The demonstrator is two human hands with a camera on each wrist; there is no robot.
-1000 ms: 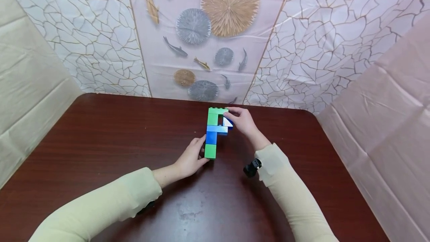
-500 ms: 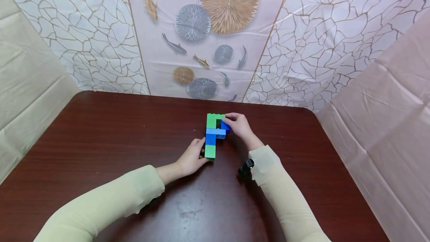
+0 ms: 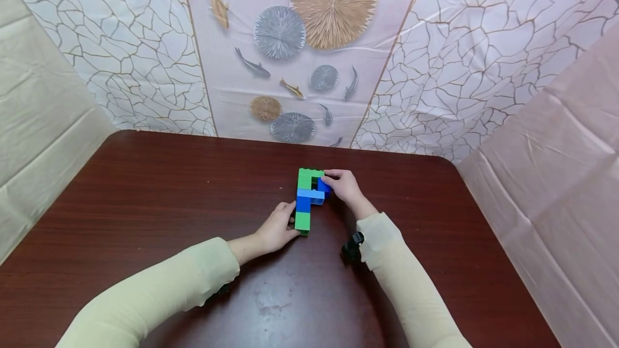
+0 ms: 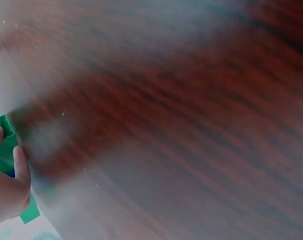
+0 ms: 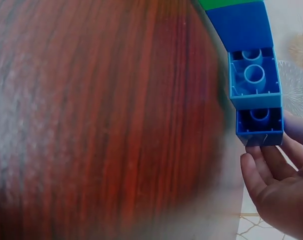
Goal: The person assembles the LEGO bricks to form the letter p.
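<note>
A P-shaped build of green and blue toy building bricks [image 3: 303,204] stands between both hands in the head view. My left hand [image 3: 275,228] grips its lower end from the left, thumb low by the bottom green brick [image 3: 302,221]. On the upper right, my right hand [image 3: 344,185] pinches the dark blue brick [image 3: 325,187] under the green top. A light blue brick [image 3: 310,194] crosses the middle. Hollow undersides of the blue bricks [image 5: 255,75] face the right wrist view, with right-hand fingers [image 5: 264,175] around the end one. The left wrist view catches green bricks [image 4: 4,155] behind fingers.
Dark reddish wooden table [image 3: 145,197] extends around the hands, and its rear edge meets a patterned cloth backdrop [image 3: 290,69]. Pale cloth walls [image 3: 546,138] stand on both sides. A black wrist camera [image 3: 353,247] hangs under the right sleeve.
The top of the build and the right hand have come down in the head view, so the build looks shorter and tipped. Both hands keep their hold; the left has barely shifted.
</note>
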